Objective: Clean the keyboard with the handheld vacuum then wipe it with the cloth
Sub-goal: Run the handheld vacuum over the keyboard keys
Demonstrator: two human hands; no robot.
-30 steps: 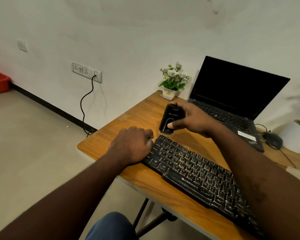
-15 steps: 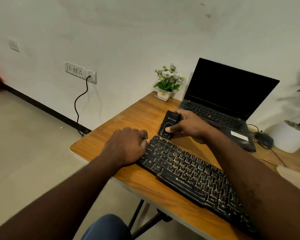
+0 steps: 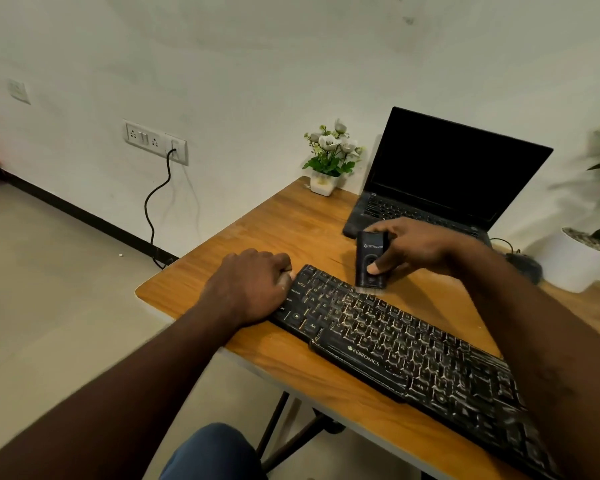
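Note:
A black keyboard (image 3: 406, 344) with worn keys lies slanted across the wooden table (image 3: 291, 223). My right hand (image 3: 416, 245) grips a small black handheld vacuum (image 3: 369, 259), thumb on its front button. The vacuum stands upright, its bristled lower end on the keyboard's top row near the left end. My left hand (image 3: 253, 285) rests at the keyboard's left edge, fingers curled against that end. No cloth is in view.
An open black laptop (image 3: 444, 178) stands behind the keyboard, with a small white flower pot (image 3: 326, 168) to its left. A black mouse (image 3: 523, 265) and a large white planter (image 3: 582, 258) are at the right. A cable hangs from the wall socket (image 3: 156, 142).
My right hand has brought the vacuum down from the table behind the keyboard onto the keyboard's top row. My left hand stays at the keyboard's left end.

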